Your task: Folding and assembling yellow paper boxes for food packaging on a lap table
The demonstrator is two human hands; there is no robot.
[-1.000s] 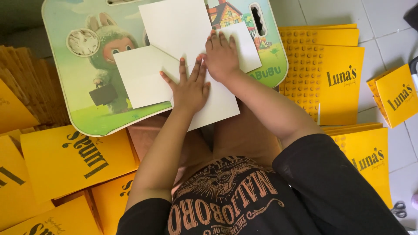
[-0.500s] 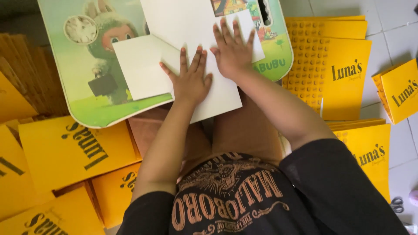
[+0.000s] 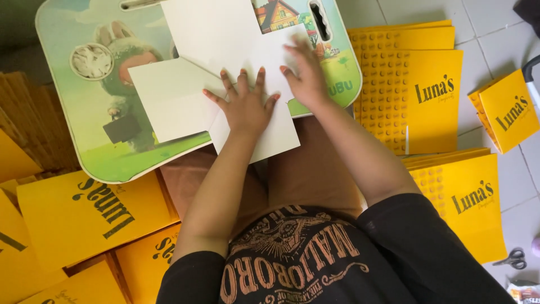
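Lap table [image 3: 107, 160]: both hands flat on white card [image 3: 225, 39].

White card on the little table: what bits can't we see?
Head view:
- White card: top cut off by the frame edge; middle hidden under left hand.
- Right hand: fingers motion-blurred.
- Table: picture partly covered by card.
- Scissors: too small for detail.

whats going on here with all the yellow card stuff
A person sits on the floor with a small lap table bearing a cartoon picture. A white, cross-shaped flat sheet of card lies on it. The left hand presses flat on the sheet's middle, and the right hand is at its right flap. Yellow printed cards lie stacked on both sides, a folded yellow box sits at the right, and scissors lie on the tiles.
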